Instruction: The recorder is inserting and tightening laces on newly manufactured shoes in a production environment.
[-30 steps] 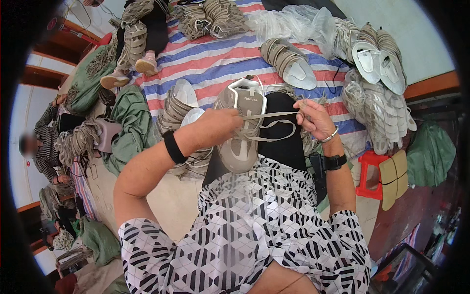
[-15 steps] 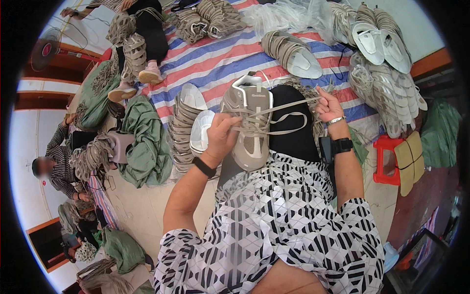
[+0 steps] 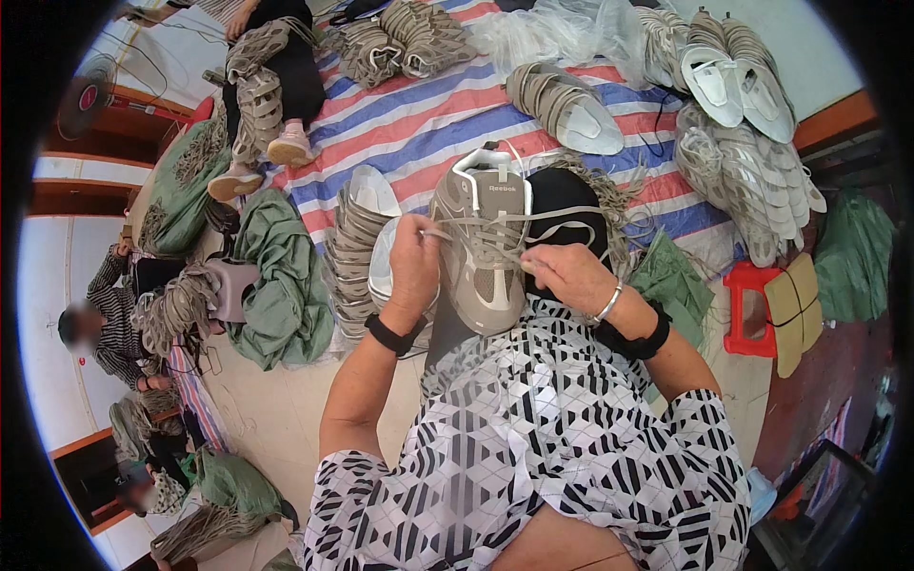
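Observation:
A taupe shoe upper (image 3: 488, 293) with pale trim lies across my lap, its toe toward me and its tongue pointing away. Its flat beige shoelace (image 3: 568, 213) crosses the eyelets, with a loose loop trailing over my dark trouser leg on the right. At the left edge of the upper, my left hand (image 3: 413, 269) is closed on one part of the lace. My right hand (image 3: 578, 278) pinches another part close to the right side of the lacing. Just left of my left hand stands a stack of nested shoe uppers (image 3: 359, 252) with white insides.
A striped plastic sheet (image 3: 433, 133) covers the floor ahead, bearing more stacked uppers (image 3: 566, 107) and clear plastic bags (image 3: 543, 38). At right are a red stool (image 3: 741, 319) and bundled uppers (image 3: 747, 181). Green sacks (image 3: 286, 285) lie left, where other people sit among uppers.
My right hand has come down and left from its raised place to beside the lacing, and the stretched lace has slackened. My left hand has shifted slightly left, off the upper.

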